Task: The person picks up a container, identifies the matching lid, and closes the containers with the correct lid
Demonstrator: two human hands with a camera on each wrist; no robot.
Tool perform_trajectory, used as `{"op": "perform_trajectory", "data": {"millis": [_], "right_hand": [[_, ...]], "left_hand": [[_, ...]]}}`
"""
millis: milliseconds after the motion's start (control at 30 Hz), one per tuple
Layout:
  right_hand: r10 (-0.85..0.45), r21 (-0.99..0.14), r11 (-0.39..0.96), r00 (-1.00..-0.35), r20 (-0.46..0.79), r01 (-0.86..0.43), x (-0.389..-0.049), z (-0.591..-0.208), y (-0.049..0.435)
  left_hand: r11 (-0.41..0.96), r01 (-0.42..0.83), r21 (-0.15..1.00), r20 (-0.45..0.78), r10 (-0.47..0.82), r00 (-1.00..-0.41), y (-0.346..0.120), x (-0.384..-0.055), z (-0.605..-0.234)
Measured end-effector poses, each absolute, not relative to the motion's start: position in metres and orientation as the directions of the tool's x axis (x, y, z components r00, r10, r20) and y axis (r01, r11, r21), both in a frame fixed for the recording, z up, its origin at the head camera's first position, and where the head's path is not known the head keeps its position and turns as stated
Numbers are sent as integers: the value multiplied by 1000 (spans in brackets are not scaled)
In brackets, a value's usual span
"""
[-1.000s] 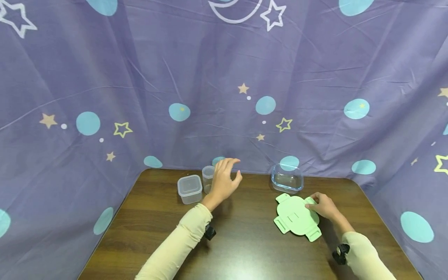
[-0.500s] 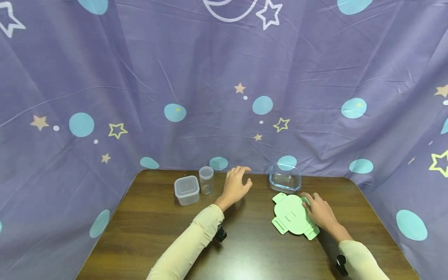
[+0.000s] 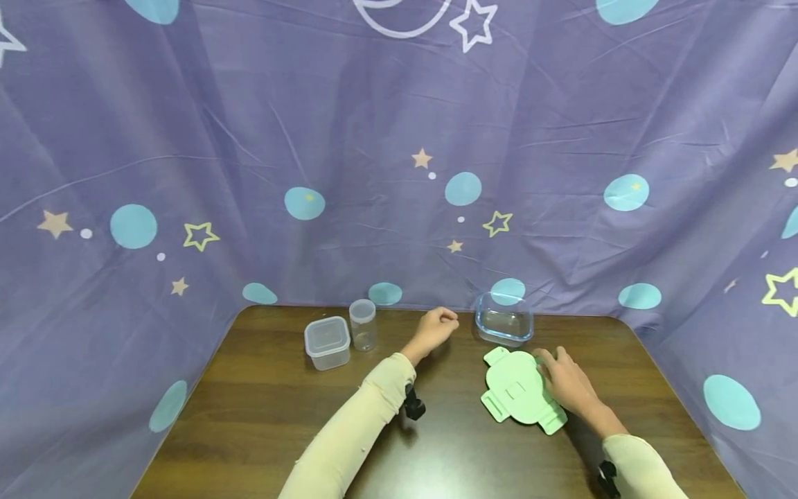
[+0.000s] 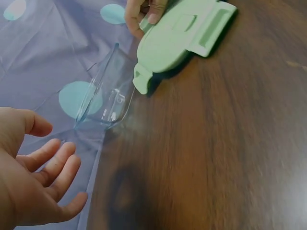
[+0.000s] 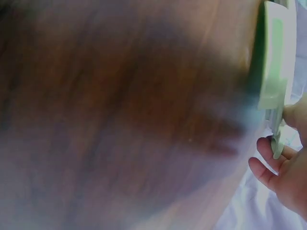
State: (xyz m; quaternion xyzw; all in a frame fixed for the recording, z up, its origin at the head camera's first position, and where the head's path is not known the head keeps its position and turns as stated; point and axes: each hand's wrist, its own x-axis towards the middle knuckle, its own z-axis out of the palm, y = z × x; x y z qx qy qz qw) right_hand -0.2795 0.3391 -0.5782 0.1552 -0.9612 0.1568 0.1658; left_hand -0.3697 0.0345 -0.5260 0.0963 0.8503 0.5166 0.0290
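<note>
A light green snap-on lid (image 3: 515, 387) with flaps on its sides is at the right of the table in the head view. My right hand (image 3: 569, 383) pinches one of its flaps between thumb and fingers, as the right wrist view shows with the lid's flap (image 5: 276, 143). Just beyond the lid stands a clear, uncovered glass container (image 3: 505, 324). My left hand (image 3: 435, 328) is held above the table to the left of that container, apart from it. Its fingers are loosely bent with nothing in them in the left wrist view.
A square translucent plastic container (image 3: 328, 343) with a lid stands on the left. Beside it is a clear round jar (image 3: 364, 326) with a whitish lid. The wooden table (image 3: 262, 402) ends at a purple patterned curtain (image 3: 374, 138) behind.
My left hand has moved right, away from the round jar and towards the glass container, and its fingers have bent more. The lid and my right hand stay nearly in place.
</note>
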Motion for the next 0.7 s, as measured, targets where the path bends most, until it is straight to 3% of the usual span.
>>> {"op": "perform_trajectory", "data": {"millis": [133,433,700], "right_hand": [[-248,-245,905,-900,358,-347,-278,-575,339],[-269,-184,916,-887,375,-356,-274,-578,335],[-258,-192,917,-887,382,-350,-275,-580,337]], "left_hand": [[430,65,901,-12,174,-985,47,-375,-530],[380,70,922,17,142,-990,72,-382,-540],[92,-153,984,-167,168,-972,87,-394,-546]]}}
